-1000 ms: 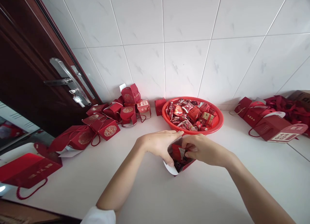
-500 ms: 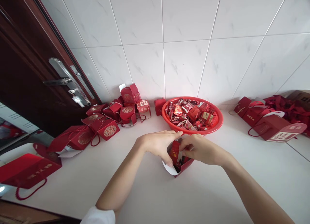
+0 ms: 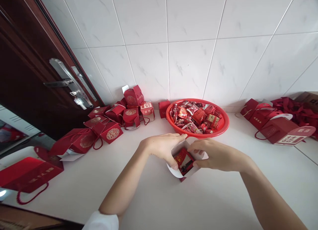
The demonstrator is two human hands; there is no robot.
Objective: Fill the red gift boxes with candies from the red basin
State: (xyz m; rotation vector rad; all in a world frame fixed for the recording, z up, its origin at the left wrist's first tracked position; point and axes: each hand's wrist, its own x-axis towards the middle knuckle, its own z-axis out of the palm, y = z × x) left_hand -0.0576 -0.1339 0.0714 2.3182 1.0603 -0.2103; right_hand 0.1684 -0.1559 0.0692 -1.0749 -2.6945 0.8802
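An open red candy box (image 3: 192, 171) with a pale inside stands on the counter before me. Red-wrapped sweets (image 3: 183, 158) lie in it. My left hand (image 3: 164, 147) is closed round the box's left side, thumb at the near left flap and fingers reaching along the far edge. On the opposite side, my right hand (image 3: 211, 155) has its thumb and fingers bent over the right wall and flap, gripping the box. Some fingertips of the right hand are hidden. Just behind both hands is a red plastic basket (image 3: 225, 124) filled with wrapped sweets.
Several red gift boxes (image 3: 113, 134) with cord handles crowd the left side of the white counter (image 3: 154, 197). More gift boxes (image 3: 273, 129) and red bags (image 3: 289, 105) are at the right. A tiled wall (image 3: 191, 67) rises behind; a dark door (image 3: 27, 57) is at left.
My right hand has drawn back from the sweets inside to the box's right wall. The right flap now spreads outward and more of the contents show. The left hand stays put.
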